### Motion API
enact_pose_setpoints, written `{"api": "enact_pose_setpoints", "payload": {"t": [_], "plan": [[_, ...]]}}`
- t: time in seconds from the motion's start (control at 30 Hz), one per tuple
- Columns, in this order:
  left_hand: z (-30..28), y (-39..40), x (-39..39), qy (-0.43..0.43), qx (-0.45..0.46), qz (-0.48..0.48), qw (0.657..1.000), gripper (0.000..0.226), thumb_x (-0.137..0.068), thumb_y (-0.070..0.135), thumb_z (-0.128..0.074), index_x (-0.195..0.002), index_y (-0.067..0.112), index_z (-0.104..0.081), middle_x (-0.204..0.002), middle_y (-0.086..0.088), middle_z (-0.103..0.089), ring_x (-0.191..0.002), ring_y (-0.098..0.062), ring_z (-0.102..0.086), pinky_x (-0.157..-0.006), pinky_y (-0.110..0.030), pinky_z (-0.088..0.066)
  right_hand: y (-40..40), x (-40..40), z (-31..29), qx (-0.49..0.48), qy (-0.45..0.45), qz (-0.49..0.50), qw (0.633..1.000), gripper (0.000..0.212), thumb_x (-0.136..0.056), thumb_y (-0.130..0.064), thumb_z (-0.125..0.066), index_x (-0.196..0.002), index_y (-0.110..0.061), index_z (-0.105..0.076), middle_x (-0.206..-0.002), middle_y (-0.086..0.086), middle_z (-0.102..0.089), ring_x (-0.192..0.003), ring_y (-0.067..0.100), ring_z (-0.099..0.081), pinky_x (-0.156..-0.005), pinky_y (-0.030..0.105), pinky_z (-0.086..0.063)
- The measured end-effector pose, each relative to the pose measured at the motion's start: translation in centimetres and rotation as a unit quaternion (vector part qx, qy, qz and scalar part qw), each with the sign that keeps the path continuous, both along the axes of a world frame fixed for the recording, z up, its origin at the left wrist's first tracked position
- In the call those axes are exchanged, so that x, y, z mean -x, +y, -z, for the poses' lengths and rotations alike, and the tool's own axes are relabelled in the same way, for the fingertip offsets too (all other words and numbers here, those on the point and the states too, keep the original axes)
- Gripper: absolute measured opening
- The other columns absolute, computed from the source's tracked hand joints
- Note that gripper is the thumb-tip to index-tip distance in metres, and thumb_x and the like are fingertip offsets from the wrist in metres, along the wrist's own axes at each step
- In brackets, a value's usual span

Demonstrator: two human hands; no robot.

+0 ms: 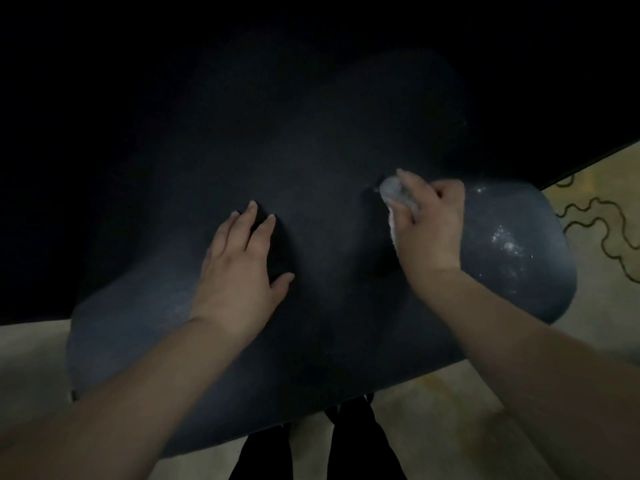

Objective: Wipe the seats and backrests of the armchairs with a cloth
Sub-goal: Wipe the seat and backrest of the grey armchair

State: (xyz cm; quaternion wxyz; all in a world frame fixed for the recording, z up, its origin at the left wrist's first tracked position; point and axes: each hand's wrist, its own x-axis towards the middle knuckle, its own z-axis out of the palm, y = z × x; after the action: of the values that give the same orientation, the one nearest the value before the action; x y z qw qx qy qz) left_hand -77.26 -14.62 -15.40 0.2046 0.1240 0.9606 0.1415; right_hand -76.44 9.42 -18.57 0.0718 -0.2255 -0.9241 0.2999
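On the dark armchair (311, 341) seat: right hand (429, 230) curled tight around a pale crumpled cloth (394, 194), which pokes out past the fingers and presses on the upholstery, right of centre. Left hand (242, 268) lies flat, fingers straight and slightly spread, palm down on the seat, well apart from the cloth. Both forearms reach in from below. Patterned floor (595, 220) at right.

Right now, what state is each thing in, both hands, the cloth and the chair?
Left hand: flat on the chair, fingers straight, holding nothing.
Right hand: gripping the cloth, pressing it to the chair.
Cloth: bunched up under the right hand.
Chair: dark, pale specks on its right side.
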Motion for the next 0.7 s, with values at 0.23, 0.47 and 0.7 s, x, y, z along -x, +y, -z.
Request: {"api": "enact_pose_setpoints", "payload": {"t": [0.23, 0.47, 0.7], "plan": [[-0.1, 0.4, 0.1, -0.006, -0.002, -0.004, 1.000, 0.083, -0.084, 0.043, -0.066, -0.151, 0.022, -0.022, -0.161, 0.001, -0.007, -0.146, -0.020, -0.002, -0.119, -0.035, -0.011, -3.0, -4.3, -0.7, 0.026, 0.029, -0.171, 0.984, 0.043, -0.080, 0.002, -0.061, -0.118, -0.015, -0.068, -0.097, 0.013, -0.047, -0.087, 0.028, -0.049, -0.081, 0.021, -0.041], [0.0, 0.6, 0.1, -0.002, 0.003, -0.004, 1.000, 0.083, -0.083, 0.041, -0.068, -0.151, 0.021, -0.024, -0.160, 0.000, -0.009, -0.146, -0.022, -0.005, -0.119, -0.036, -0.012, 2.9, 1.0, -0.1, 0.025, 0.054, 0.034, 0.998, 0.041, -0.090, -0.013, -0.062, -0.129, -0.025, -0.059, -0.111, -0.003, -0.035, -0.102, 0.020, -0.048, -0.091, 0.005, -0.035], [-0.1, 0.9, 0.1, 0.001, 0.010, -0.006, 1.000, 0.083, -0.082, 0.040, -0.069, -0.150, 0.019, -0.026, -0.160, -0.001, -0.012, -0.145, -0.024, -0.007, -0.118, -0.036, -0.012, 0.6, -3.8, -0.4, 0.015, 0.037, -0.134, 0.990, 0.047, -0.083, 0.000, -0.065, -0.126, -0.018, -0.063, -0.103, 0.003, -0.040, -0.092, 0.019, -0.047, -0.084, 0.023, -0.044]]}}
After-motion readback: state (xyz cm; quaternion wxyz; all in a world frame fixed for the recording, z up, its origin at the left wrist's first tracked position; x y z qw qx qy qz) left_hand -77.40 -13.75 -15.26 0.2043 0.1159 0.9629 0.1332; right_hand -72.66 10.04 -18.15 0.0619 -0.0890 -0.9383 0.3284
